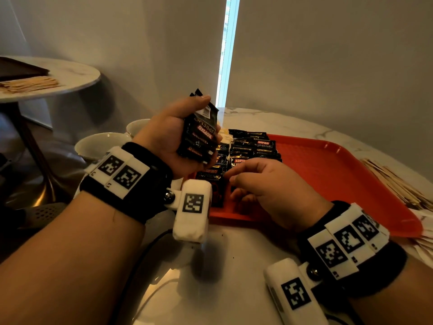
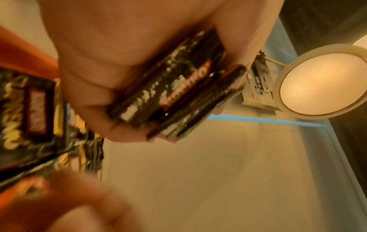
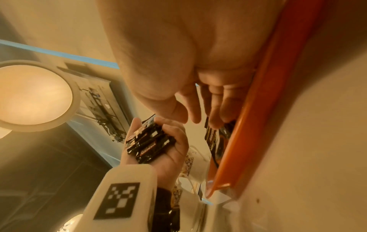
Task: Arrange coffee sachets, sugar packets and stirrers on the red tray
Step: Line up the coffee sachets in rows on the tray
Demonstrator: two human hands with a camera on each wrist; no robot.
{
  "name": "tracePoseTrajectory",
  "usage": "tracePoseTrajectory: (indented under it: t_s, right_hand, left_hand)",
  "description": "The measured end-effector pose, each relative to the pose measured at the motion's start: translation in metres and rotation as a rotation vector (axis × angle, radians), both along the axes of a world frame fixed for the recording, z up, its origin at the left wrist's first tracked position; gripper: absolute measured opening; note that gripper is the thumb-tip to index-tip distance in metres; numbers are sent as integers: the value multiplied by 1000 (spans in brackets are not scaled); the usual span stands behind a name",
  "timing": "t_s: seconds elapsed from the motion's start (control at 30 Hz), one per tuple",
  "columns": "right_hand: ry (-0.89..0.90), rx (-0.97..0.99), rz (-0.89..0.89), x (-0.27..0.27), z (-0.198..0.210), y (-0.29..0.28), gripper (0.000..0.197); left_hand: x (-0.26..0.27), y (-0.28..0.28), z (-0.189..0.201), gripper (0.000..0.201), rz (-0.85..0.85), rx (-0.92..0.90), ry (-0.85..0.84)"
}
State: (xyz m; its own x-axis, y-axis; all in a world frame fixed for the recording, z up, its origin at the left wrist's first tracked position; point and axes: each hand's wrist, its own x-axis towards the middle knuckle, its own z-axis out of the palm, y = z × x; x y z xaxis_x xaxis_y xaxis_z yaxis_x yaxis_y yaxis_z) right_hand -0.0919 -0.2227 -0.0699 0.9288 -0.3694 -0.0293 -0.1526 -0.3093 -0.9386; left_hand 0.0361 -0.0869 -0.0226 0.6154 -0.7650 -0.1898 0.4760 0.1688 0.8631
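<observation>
The red tray (image 1: 339, 174) holds rows of coffee sachets (image 1: 254, 146). Left hand (image 1: 164, 134) grips a bundle (image 1: 199, 137); right hand (image 1: 264, 184) — fingers loosely curled — touches one. Wrist views alone show a ceiling lamp (image 2: 321, 83).

A red tray (image 1: 339, 174) lies flat on a marble table; black Kopiko Supremo coffee sachets (image 1: 254, 146) sit in overlapping rows at its nine-o'clock end; more black sachets (image 1: 199, 134) are bunched upright above them; wooden stirrers (image 1: 396, 186) are heaped at three o'clock.
</observation>
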Motion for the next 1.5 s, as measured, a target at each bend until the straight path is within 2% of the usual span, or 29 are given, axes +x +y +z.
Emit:
tracePoseTrajectory:
  t_s: [0.07,0.13,0.23,0.3,0.4,0.5,0.73,0.83,0.93,1.07,1.17,1.23,1.4,1.5]
  right_hand:
    - [-108,18,-24,-5,8,-2,17]
    - [-238,64,-39,-13,15,-5,33]
    - [-361,3,-19,-21,19,-16,57]
    - [-373,-73,-7,-22,19,-23,63]
    - [-387,-220,-18,-24,16,-25,57]
    - [-443,-204,-35,-26,15,-25,43]
    - [-426,-264,-83,-29,11,-32,32]
    - [-505,-306,-180,-28,9,-35,22]
    - [-532,-145,-298,-28,9,-38,14]
    - [-428,131,-246,-25,7,-32,8]
    - [-430,205,-215,-22,5,-27,8]
    - [-433,235,-228,-21,4,-27,8]
    - [-441,342,-181,-23,6,-24,9]
    - [-467,430,-98,-25,9,-19,26]
  left_hand:
    - [-6,-6,-3,36,-30,-33,9]
    - [-13,-12,-5,26,-69,-51,-25]
    - [-21,-17,-8,25,-134,-69,-52]
    - [-25,-20,-11,26,-180,-55,-58]
    - [-30,-23,-16,24,-238,-33,-66]
    - [-35,-24,-16,29,-281,-36,-68]
    - [-35,-23,-15,42,-286,16,-56]
    - [-35,-23,-16,47,-268,22,-49]
    - [-32,-25,-16,45,-178,-24,-56]
    - [-32,-27,-20,55,-162,-49,-105]
    - [-33,-27,-21,52,-245,-81,-88]
    - [-32,-28,-23,58,-283,-93,-96]
    - [-29,-32,-27,62,-200,-69,-158]
    - [-27,-32,-28,56,-158,-92,-181]
